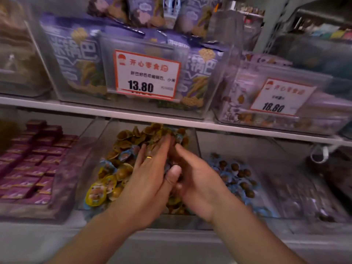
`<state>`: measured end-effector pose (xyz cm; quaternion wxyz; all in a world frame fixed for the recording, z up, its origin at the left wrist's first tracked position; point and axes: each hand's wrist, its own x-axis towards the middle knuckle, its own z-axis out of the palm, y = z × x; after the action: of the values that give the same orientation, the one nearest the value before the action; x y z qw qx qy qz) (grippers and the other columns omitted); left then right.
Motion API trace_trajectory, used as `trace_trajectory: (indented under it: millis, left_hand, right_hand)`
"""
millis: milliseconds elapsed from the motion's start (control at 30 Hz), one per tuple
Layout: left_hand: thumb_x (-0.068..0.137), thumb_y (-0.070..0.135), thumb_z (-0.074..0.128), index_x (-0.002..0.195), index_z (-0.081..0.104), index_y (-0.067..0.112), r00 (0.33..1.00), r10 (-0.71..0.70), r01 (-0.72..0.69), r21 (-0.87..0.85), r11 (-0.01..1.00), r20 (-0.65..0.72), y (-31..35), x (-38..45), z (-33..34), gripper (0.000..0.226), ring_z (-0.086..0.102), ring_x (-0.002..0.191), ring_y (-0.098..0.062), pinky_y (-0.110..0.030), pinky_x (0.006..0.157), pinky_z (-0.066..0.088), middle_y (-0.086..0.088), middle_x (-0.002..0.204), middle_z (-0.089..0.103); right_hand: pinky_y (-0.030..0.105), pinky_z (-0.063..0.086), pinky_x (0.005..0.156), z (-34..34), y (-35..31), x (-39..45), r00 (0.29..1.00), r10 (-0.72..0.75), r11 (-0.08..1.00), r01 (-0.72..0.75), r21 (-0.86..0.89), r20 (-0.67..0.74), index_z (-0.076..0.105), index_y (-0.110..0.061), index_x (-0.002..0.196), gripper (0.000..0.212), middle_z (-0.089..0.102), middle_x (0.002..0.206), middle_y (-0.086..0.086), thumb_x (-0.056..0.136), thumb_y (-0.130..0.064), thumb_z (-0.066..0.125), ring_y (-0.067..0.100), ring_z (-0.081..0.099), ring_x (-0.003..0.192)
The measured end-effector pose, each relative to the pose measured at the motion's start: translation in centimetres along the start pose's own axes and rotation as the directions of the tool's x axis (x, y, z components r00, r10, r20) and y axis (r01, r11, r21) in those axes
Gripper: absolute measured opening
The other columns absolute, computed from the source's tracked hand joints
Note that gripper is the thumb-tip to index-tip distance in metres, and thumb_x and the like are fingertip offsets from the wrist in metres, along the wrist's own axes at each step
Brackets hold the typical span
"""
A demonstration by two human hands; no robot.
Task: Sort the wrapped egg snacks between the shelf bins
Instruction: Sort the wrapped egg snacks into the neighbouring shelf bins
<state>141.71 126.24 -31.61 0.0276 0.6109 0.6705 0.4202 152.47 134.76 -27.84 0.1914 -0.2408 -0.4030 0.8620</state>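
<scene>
A clear middle bin (pixel 106 134) on the lower shelf holds a heap of wrapped egg snacks (pixel 122 149), mostly yellow-wrapped with several blue-wrapped ones mixed in. My left hand (pixel 150 172), a ring on one finger, lies on the heap with straight fingers. My right hand (pixel 194 178) is close beside it over the same bin, its fingers loosely bent; the left thumb hides what lies under them. The clear bin to the right (pixel 209 147) holds blue-wrapped egg snacks (pixel 240 174).
A bin of purple square packets (pixel 32 164) stands at the left. The white shelf board (pixel 190 122) hangs just above the hands. On it are clear bins of purple bags with price tags 13.80 (pixel 146 75) and 18.80 (pixel 280 98).
</scene>
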Motion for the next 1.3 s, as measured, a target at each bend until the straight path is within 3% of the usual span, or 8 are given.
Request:
trace_trajectory:
  millis: [100, 200, 400, 600, 767, 900, 1000, 1300]
  left_hand:
    - [0.094, 0.061, 0.041, 0.157, 0.002, 0.036, 0.998, -0.044, 0.058, -0.454, 0.889, 0.043, 1.6, -0.1, 0.8, 0.078, 0.007, 0.148, 0.007, -0.016, 0.118, 0.013, 0.033, 0.160, 0.010]
    - [0.088, 0.044, 0.056, 0.148, 0.030, 0.037, 0.974, -0.223, 0.179, -0.720, 0.670, 0.035, 2.0, 0.8, 1.5, 0.066, 0.027, 0.147, -0.005, -0.026, 0.116, 0.031, 0.023, 0.153, 0.037]
    - [0.092, 0.038, 0.047, 0.126, 0.063, 0.029, 0.992, -0.110, 0.115, 0.085, 0.990, -0.054, -2.0, 0.9, 0.2, 0.038, 0.049, 0.129, -0.010, -0.038, 0.107, 0.042, 0.013, 0.136, 0.054]
    - [0.093, 0.041, 0.041, 0.134, 0.059, 0.019, 0.972, -0.234, 0.220, 0.303, 0.927, 0.012, -4.2, 1.0, -1.3, 0.050, 0.048, 0.131, -0.027, -0.049, 0.105, 0.042, -0.002, 0.142, 0.052]
    - [0.100, 0.038, 0.043, 0.130, 0.059, 0.015, 0.937, -0.339, 0.347, 0.275, 0.897, -0.079, -5.9, 1.2, -2.2, 0.041, 0.054, 0.122, -0.031, -0.044, 0.102, 0.043, -0.007, 0.135, 0.055]
    - [0.090, 0.045, 0.032, 0.132, 0.056, 0.013, 0.927, -0.376, 0.338, 0.402, 0.851, 0.016, -6.7, 0.6, -2.7, 0.058, 0.052, 0.124, -0.033, -0.045, 0.100, 0.044, -0.011, 0.131, 0.057]
    - [0.092, 0.044, 0.037, 0.137, 0.052, 0.020, 0.933, -0.355, 0.294, 0.456, 0.840, 0.052, -6.7, -0.1, -2.9, 0.054, 0.050, 0.127, -0.027, -0.041, 0.102, 0.042, -0.004, 0.136, 0.055]
    - [0.091, 0.035, 0.056, 0.143, 0.046, 0.032, 0.973, -0.210, 0.185, 0.225, 0.957, 0.095, -6.0, -2.6, -4.7, 0.053, 0.041, 0.125, -0.002, -0.020, 0.108, 0.032, 0.012, 0.137, 0.056]
  right_hand:
    - [0.039, 0.052, 0.095, -1.2, -0.2, -0.3, 0.999, -0.045, 0.992, 0.045, -0.121, 0.001, 0.066, -0.009, 0.126, 0.031, 0.067, 0.126, 0.015, 0.098, -0.018, 0.057, 0.026, 0.065, 0.114]
    - [0.029, 0.054, 0.065, -2.6, -1.3, -0.6, 0.980, -0.189, 0.939, 0.162, -0.303, -0.062, 0.072, -0.013, 0.109, 0.018, 0.074, 0.096, 0.009, 0.094, -0.009, 0.063, 0.016, 0.069, 0.079]
    - [0.029, 0.056, 0.052, -8.4, -7.6, 0.1, 0.867, -0.341, 0.913, 0.213, -0.347, -0.363, 0.071, -0.002, 0.100, 0.013, 0.070, 0.085, 0.019, 0.093, -0.003, 0.060, 0.025, 0.068, 0.073]
    - [0.046, 0.050, 0.100, -13.9, -8.3, 3.3, 0.734, -0.393, 0.761, -0.078, -0.644, -0.554, 0.063, -0.014, 0.124, 0.030, 0.066, 0.124, 0.008, 0.098, -0.029, 0.059, 0.023, 0.063, 0.110]
    - [0.038, 0.049, 0.099, -12.6, -7.9, 3.9, 0.778, -0.384, 0.781, -0.015, -0.625, -0.498, 0.070, -0.020, 0.102, 0.015, 0.072, 0.114, 0.008, 0.098, -0.020, 0.055, 0.018, 0.067, 0.103]
    - [0.029, 0.047, 0.091, -8.7, -6.0, 3.8, 0.704, -0.688, 0.313, 0.071, -0.947, -0.175, 0.071, -0.013, 0.107, 0.019, 0.070, 0.115, 0.011, 0.093, -0.010, 0.059, 0.023, 0.066, 0.098]
    - [0.029, 0.047, 0.090, -4.3, -4.0, 3.5, 0.771, -0.603, -0.073, 0.203, -0.977, 0.205, 0.065, -0.019, 0.124, 0.036, 0.068, 0.118, 0.009, 0.091, -0.029, 0.054, 0.024, 0.062, 0.104]
    - [0.034, 0.036, 0.108, -0.4, 1.6, 7.2, 0.903, -0.143, -0.419, 0.316, -0.851, 0.406, 0.036, -0.037, 0.149, 0.062, 0.049, 0.145, -0.009, 0.092, -0.039, 0.060, 0.017, 0.041, 0.127]
